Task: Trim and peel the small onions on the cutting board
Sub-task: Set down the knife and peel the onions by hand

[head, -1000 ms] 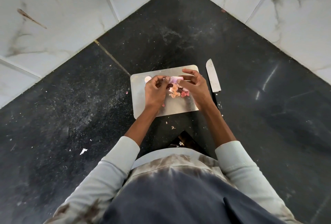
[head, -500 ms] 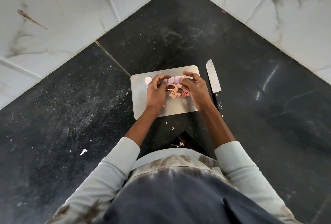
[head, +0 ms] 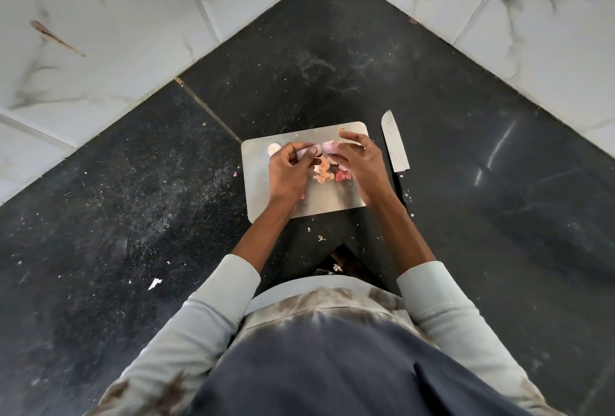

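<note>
Two hands are over a shiny metal cutting board (head: 266,189) that lies flat on a dark, speckled counter (head: 133,215) in a corner with white marble wall tiles (head: 100,16). The left hand (head: 289,172) has its fingers curled in and pinches a small pale pink onion (head: 304,153) between thumb and fingertips, above the far part of the board. The right hand (head: 361,162) has its fingers bent too, and its fingertips pinch a second pinkish onion (head: 327,148) just beside the first one. The two onions sit very close together; I cannot tell if they touch. Below them, between the hands, a little pile of orange and red peels (head: 329,174) lies on the board. A round, pale onion slice (head: 273,148) lies on the board near the far left corner, just past the left hand. A knife (head: 395,146) lies on the counter just beside the right edge of the board, with its blade pointing away from the person. A few tiny scraps (head: 319,237) lie on the counter near the front edge of the board. The person wears pale long sleeves (head: 213,315).
</note>
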The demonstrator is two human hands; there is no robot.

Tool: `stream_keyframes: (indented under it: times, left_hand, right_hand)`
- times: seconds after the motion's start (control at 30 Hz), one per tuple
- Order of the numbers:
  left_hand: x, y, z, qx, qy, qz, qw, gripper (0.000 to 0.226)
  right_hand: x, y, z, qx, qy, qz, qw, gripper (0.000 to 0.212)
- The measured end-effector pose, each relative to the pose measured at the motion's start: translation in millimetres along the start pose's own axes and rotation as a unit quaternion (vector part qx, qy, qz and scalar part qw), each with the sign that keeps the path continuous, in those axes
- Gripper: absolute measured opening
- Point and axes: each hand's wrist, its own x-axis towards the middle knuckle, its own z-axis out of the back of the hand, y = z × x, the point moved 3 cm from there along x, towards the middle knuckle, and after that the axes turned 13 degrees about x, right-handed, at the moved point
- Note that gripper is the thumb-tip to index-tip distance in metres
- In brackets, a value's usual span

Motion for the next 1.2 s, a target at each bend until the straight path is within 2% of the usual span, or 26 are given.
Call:
stream_keyframes:
  times: [0.07, 0.17, 0.3, 0.4, 0.47, 0.53, 0.67, 0.8, 0.9, 1.03, 1.2]
  left_hand:
    - [1.3, 3.0, 0.4, -0.008, -0.003, 0.012, 1.000, 0.017]
    - [3.8, 6.5, 1.7, 0.016, -0.013, 0.013, 1.000, 0.015]
    - [3.5, 4.6, -8.0, 0.104, 0.001, -0.058, 0.993, 0.010]
    - [5.5, 6.4, -16.8, 0.200, -0.012, -0.094, 0.975, 0.016]
    - [6.4, 5.3, -21.4, 0.258, -0.018, -0.098, 0.961, 0.023]
    - [6.7, 4.1, -22.2, 0.270, -0.015, -0.097, 0.958, 0.031]
    - [13.2, 13.6, 0.4, 0.237, -0.072, -0.086, 0.965, 0.033]
    - [24.2, 27.7, 25.9, 0.293, -0.117, -0.074, 0.946, 0.046]
    - [35.3, 32.6, 37.5, 0.330, -0.080, -0.091, 0.936, 0.054]
    - [44.8, 36.0, 39.5, 0.386, -0.031, -0.113, 0.915, 0.053]
    - [50.8, 39.9, 45.8, 0.381, -0.086, -0.120, 0.913, 0.037]
  right_hand:
    - [0.3, -2.4, 1.2, 0.072, 0.006, -0.024, 0.997, 0.035]
    - [2.2, -6.6, 3.4, 0.090, 0.015, -0.035, 0.995, 0.031]
    - [0.5, -2.4, 7.5, 0.083, -0.014, -0.030, 0.996, 0.028]
    - [0.2, 3.5, 8.6, 0.090, -0.025, -0.021, 0.995, 0.022]
    - [0.0, 7.1, 10.3, 0.093, -0.031, -0.005, 0.995, 0.026]
    - [-0.4, 9.0, 10.9, 0.084, -0.028, 0.010, 0.996, 0.036]
    - [1.3, 4.9, 1.9, 0.007, -0.006, 0.013, 1.000, 0.043]
    - [8.1, -0.7, -12.3, -0.105, 0.006, 0.034, 0.994, 0.030]
    - [11.1, 1.2, -27.4, -0.129, 0.034, 0.017, 0.991, 0.028]
    - [18.4, 1.3, -43.3, -0.159, 0.063, 0.006, 0.985, 0.024]
    - [37.0, -3.0, -62.5, -0.228, 0.077, 0.019, 0.971, 0.027]
